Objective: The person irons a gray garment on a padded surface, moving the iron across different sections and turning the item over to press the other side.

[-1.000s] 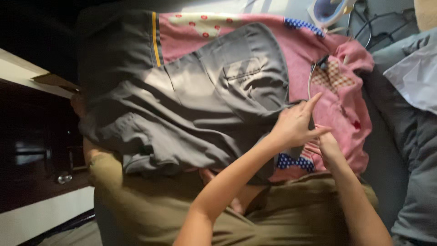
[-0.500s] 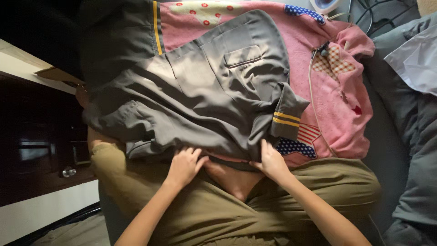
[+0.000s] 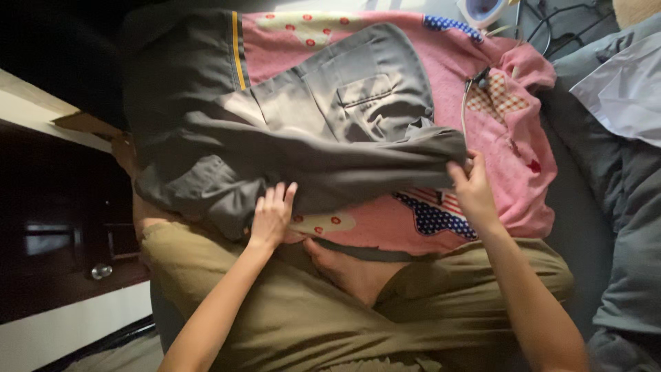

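Observation:
A grey shirt (image 3: 323, 131) with a chest pocket and a yellow-striped sleeve lies spread on a pink patterned towel (image 3: 509, 138). Its near hem is folded up and away from me. My left hand (image 3: 272, 215) grips the folded grey edge at the left, fingers over the cloth. My right hand (image 3: 471, 186) pinches the same folded edge at the right, beside a star-patterned patch of the towel. My crossed legs in olive trousers (image 3: 441, 282) and a bare foot (image 3: 348, 269) lie just under the towel's near edge.
A thin cord (image 3: 468, 103) runs across the towel toward an iron (image 3: 485, 10) at the top edge. Grey bedding (image 3: 620, 227) and a white cloth (image 3: 623, 89) lie at the right. A dark wooden unit (image 3: 62, 234) stands at the left.
Both hands took hold of the shirt's near hem and carried it up and away from me, which uncovered more of the pink towel. The striped sleeve at the right is now tucked under the fold.

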